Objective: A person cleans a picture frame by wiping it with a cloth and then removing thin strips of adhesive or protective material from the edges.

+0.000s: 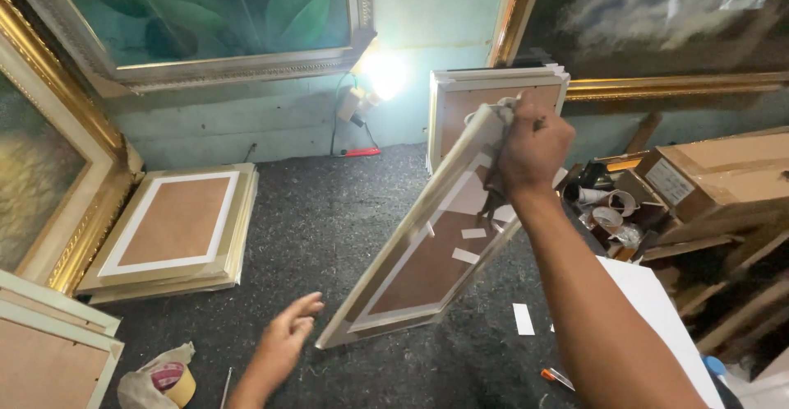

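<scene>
Right hand [534, 142] grips picture frame [427, 253] by its top, tilted, back taped; left hand [283, 339] released, lower centre. Finished stack [177, 228] left on counter [345, 212].

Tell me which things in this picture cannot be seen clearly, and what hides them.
- Front of the tilted frame: head view shows only its brown back.
- Top corner of that frame: covered by the right hand and a cloth.
- Left hand: open beside the frame; contact cannot be told.
- Stacked frames behind: partly hidden by the hand.
- Lamp: lost in glare.
</scene>
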